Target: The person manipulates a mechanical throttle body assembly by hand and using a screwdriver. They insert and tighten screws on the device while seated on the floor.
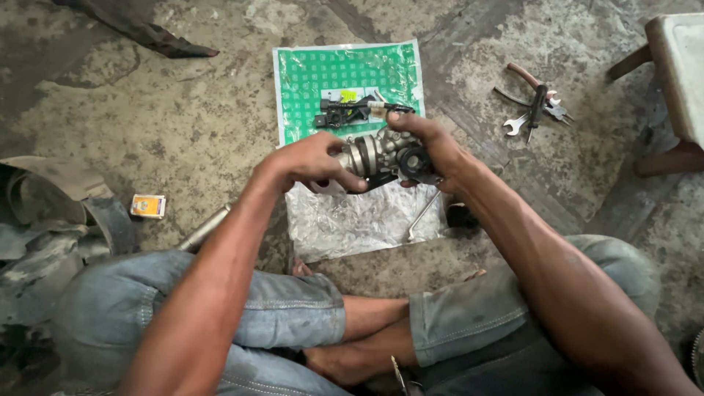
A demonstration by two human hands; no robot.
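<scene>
Mid-inspection, seemingly: left hand (pixel 312 163) and right hand (pixel 429 143) both clasp the metal part (pixel 381 155) above the plastic sheet (pixel 345 73); next move likely needs a turn without loosening either grip.

Soft, even daylight; slight blur.

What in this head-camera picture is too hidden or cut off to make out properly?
- Metal engine part: its middle and underside are covered by the left hand and right hand.
- Black parts on the green plastic sheet: too small to identify.
- Tools on the floor: piled together, kinds unclear beyond a spanner.
- Stool: cut by the right edge.
- Small box: too small to identify.
</scene>
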